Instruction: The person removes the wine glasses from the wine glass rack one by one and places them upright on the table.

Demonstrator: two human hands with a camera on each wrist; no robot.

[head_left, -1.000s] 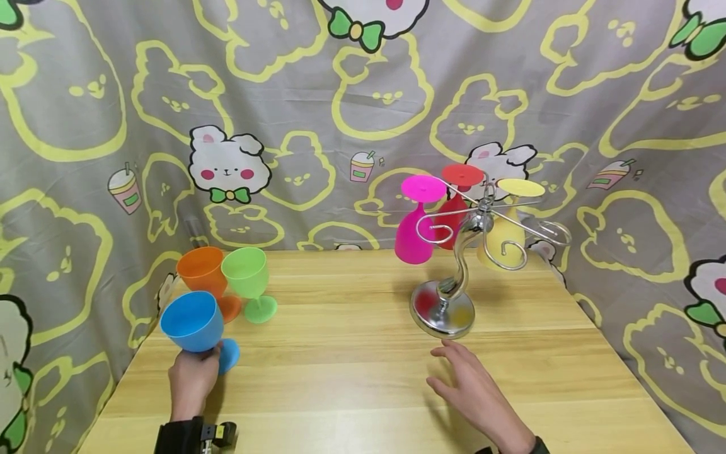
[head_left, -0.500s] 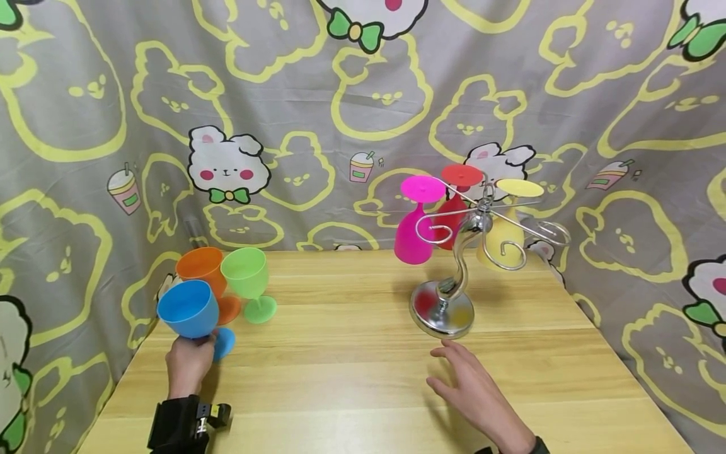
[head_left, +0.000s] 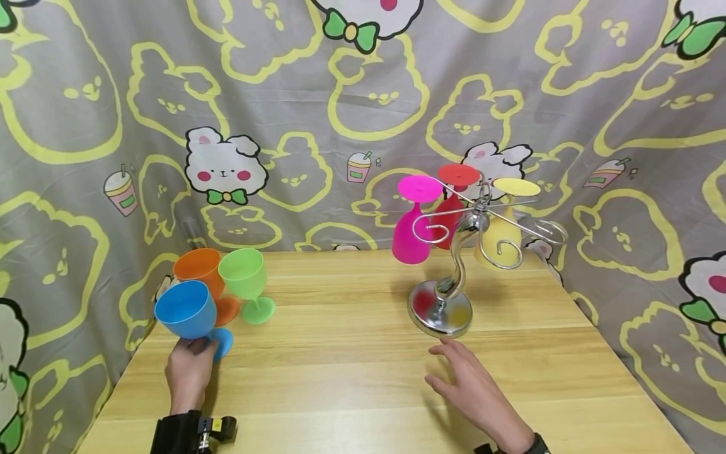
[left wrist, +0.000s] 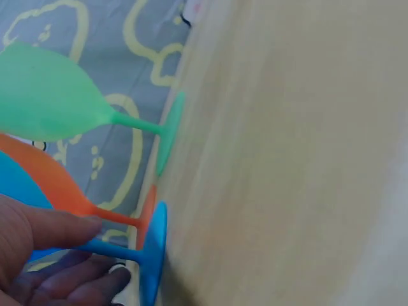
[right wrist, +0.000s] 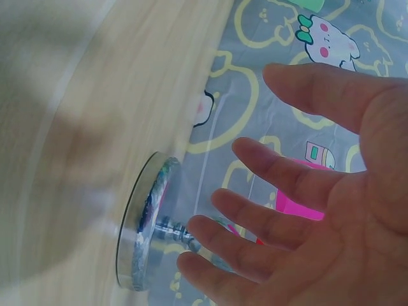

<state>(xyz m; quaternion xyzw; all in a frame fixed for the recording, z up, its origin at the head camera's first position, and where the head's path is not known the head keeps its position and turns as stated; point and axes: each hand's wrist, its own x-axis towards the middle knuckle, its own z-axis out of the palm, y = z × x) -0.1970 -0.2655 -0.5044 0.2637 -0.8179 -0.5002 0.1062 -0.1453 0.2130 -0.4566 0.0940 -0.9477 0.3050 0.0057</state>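
Observation:
A blue plastic goblet point(head_left: 185, 310) stands at the left of the table. My left hand point(head_left: 189, 369) is at its stem, below the bowl; in the left wrist view the thumb point(left wrist: 67, 229) lies along the stem with the fingers curled beneath. The foot point(left wrist: 153, 255) of the blue goblet is close to the tabletop. Right behind it are an orange goblet point(head_left: 198, 266), partly covered by it, and a light green goblet point(head_left: 242, 274), both upright. My right hand point(head_left: 473, 391) has its fingers spread and holds nothing, in front of the chrome rack's round base point(head_left: 440, 318).
A chrome stemware rack point(head_left: 458, 265) with curled wire arms stands on the right. Magenta point(head_left: 412, 236), red point(head_left: 448, 217) and yellow point(head_left: 499, 236) goblets hang upside down from it. A patterned grey curtain point(head_left: 306, 94) encloses the wooden table point(head_left: 334, 353) at the back and sides.
My left hand and the blue goblet have moved slightly away from me, closer to the orange goblet. My right hand has stayed in place, and the head view has shifted a little.

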